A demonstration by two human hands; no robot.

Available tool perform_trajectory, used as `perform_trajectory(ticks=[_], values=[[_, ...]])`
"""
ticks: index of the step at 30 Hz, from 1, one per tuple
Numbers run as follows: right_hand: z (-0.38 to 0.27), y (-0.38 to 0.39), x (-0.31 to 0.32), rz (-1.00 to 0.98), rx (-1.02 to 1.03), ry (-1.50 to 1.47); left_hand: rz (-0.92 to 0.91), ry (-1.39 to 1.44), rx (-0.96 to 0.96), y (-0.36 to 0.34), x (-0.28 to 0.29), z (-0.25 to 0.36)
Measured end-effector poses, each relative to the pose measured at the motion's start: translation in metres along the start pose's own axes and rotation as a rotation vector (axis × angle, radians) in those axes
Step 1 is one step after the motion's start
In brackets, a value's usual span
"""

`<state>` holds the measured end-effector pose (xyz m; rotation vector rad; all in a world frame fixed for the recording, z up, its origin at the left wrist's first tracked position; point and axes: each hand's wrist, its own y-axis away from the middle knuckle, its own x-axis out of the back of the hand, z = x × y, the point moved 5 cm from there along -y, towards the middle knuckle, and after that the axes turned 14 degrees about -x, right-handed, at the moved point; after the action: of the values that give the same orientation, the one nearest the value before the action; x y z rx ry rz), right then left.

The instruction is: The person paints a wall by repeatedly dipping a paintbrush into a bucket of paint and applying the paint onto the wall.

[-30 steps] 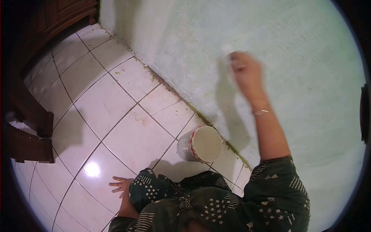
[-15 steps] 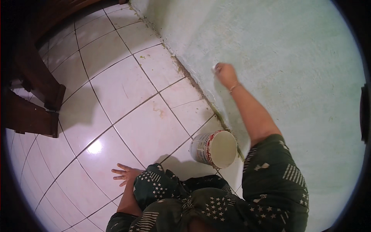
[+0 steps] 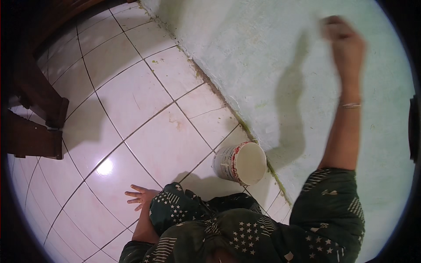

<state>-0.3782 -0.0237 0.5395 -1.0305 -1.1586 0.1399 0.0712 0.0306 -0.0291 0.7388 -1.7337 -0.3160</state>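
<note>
My right hand (image 3: pixel 344 37) is raised in front of the pale green wall (image 3: pixel 254 57), its fingers closed and smeared by motion. Whatever they pinch is too blurred to make out. A bracelet circles that wrist, and the arm throws a long shadow on the wall. Beside my knee, my left hand (image 3: pixel 142 197) hangs over the floor with its fingers spread and a ring on one of them; it holds nothing. A white bucket (image 3: pixel 224 163) with red and dark markings stands on the tiles between my knees and the wall, and pale material shows inside it.
Dark wooden furniture legs (image 3: pixel 37 136) stand on the left. White floor tiles (image 3: pixel 140 94) meet the wall along a rough, stained joint (image 3: pixel 215 90) with greenish patches. A dark object (image 3: pixel 412 129) shows at the far right rim.
My right hand has swung up and to the right, from low on the wall near the floor joint. The left hand stays spread in place, and the bucket has not visibly moved.
</note>
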Motion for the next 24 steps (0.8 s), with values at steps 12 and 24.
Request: perform_trajectory(ticks=[12,24], values=[[0.073,0.193,-0.255,-0.772,-0.099,-0.147,0.228,0.196,-0.043,-0.016,-0.023,0.008],[0.053,-0.019,0.089,0.134,-0.071,0.149,-0.036,0.113,-0.012,0.011,0.023,0.01]])
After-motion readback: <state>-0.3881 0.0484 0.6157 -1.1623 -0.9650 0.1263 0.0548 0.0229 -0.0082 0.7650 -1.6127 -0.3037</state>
